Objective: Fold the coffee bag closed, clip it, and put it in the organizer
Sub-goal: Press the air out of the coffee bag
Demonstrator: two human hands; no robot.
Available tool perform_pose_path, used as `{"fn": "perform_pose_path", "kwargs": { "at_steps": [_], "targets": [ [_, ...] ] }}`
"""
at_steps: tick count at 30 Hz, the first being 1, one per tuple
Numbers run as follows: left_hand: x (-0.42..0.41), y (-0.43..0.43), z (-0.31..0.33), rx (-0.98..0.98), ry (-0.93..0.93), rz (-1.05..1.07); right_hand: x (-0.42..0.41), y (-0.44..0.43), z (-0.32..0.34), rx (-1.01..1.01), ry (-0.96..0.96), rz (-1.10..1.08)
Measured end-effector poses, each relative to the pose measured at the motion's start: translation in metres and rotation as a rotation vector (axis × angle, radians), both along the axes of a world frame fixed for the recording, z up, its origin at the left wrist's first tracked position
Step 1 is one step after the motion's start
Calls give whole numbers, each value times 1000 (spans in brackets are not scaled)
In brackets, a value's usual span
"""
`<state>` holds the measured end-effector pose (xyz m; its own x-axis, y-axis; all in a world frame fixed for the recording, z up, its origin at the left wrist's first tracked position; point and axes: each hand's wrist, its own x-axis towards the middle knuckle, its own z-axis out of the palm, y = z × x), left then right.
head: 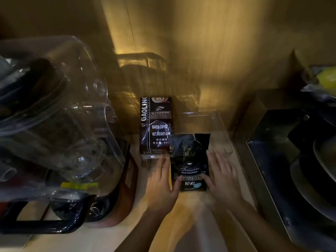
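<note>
Apparently, little of the task is done as yet: the black coffee bag (190,160) is seen with its torn top standing open and ragged, no fold is made in it, and no clip can be found in the dim view. The bag is set on the pale table (185,215), between the two hands. The left hand (161,186) is laid flat and open against the bag's left edge, its thumb touching the lower corner; the right hand (221,176) is held open against the right edge, fingers spread, with its thumb resting on the printed front. Nothing is gripped by either hand; the bag is only steadied from both sides. A clear organizer (205,117) is made out just behind the bag, and a brown coffee bag (156,124) is already stood in its left part. It is judged that the folding, the clipping and the putting away are all still to be done.
</note>
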<state>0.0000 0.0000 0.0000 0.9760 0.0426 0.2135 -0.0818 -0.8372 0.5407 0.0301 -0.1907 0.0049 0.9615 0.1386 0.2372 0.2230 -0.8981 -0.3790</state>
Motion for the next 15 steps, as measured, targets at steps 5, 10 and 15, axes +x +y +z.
{"fn": "perform_pose_path", "kwargs": {
  "at_steps": [5, 10, 15],
  "targets": [
    [-5, -5, -10, -224, 141, 12, -4, 4, -4, 47, 40, 0],
    [-4, -7, -6, -569, 249, -124, -17, 13, -4, 181, 110, 41],
    [-2, -13, -10, -824, 272, -52, -21, 19, -2, 597, 310, -12]
  ]
}}
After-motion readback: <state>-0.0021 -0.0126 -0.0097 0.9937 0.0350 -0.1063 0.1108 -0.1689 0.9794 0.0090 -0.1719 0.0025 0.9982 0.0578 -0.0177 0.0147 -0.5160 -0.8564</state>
